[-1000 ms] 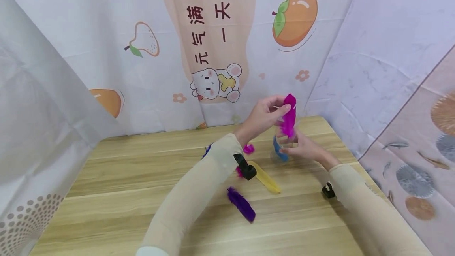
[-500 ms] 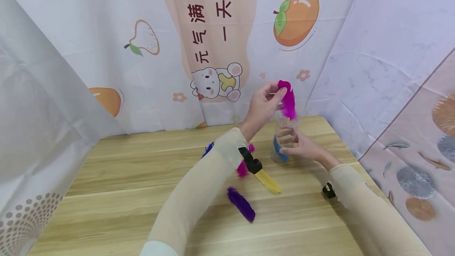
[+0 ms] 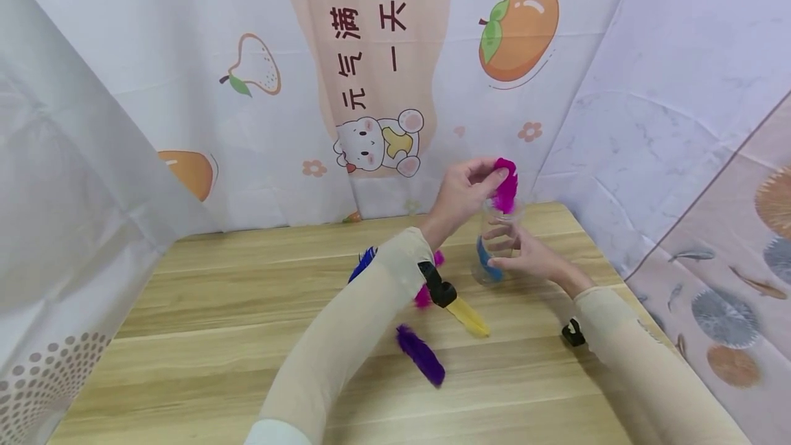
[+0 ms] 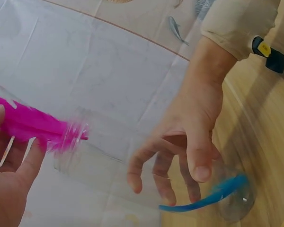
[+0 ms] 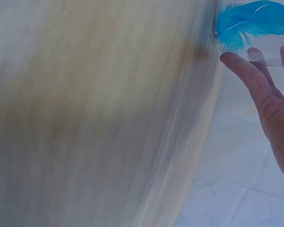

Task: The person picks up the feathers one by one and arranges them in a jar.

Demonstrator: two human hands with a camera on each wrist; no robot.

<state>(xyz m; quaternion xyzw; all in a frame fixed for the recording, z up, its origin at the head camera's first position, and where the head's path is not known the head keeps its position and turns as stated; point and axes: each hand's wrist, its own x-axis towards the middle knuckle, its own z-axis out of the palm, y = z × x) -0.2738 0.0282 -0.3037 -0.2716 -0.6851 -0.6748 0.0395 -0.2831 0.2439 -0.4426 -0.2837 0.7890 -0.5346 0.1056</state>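
Observation:
My left hand (image 3: 460, 191) pinches a magenta feather (image 3: 507, 185) near its upper end. In the left wrist view, the feather's lower tip and quill are inside the mouth of a clear jar (image 4: 104, 165). The tall see-through jar stands upright on the table, with a bright blue feather (image 3: 486, 259) leaning inside near its base. From the right side, my right hand (image 3: 533, 257) grips the jar's lower half, fingers and thumb curved round it. The right wrist view shows the blue feather (image 5: 258, 20) beyond the fingertips.
On the wooden table (image 3: 247, 335) lie a purple feather (image 3: 420, 356), a yellow feather (image 3: 469, 319) and a dark blue feather (image 3: 362, 264). Magenta pieces (image 3: 423, 297) show partly behind the left forearm. A printed curtain (image 3: 259, 150) hangs along the table's back edge.
My left hand has lifted the magenta feather above the jar, then lowered it so its tip enters the mouth. The right hand has stayed on the jar.

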